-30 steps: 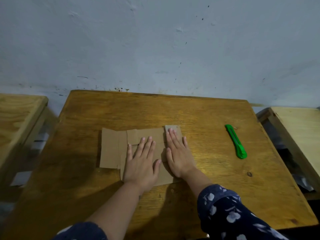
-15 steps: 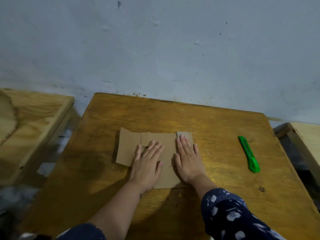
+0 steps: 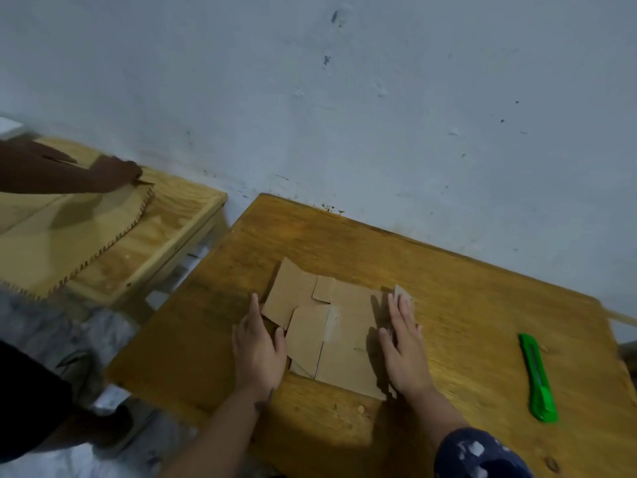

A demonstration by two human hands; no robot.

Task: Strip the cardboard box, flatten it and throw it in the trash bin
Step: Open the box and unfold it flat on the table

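Gathering the flattened box

Our left hand (image 3: 258, 343) and right hand (image 3: 401, 343), fingers straight, flank the cardboard (image 3: 341, 336) lying on the table (image 3: 448, 298); we should squeeze inward evenly so the flaps stay stacked.

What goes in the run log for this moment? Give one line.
cardboard box: flattened on table | left hand, right hand: open at its edges | cutter: untouched
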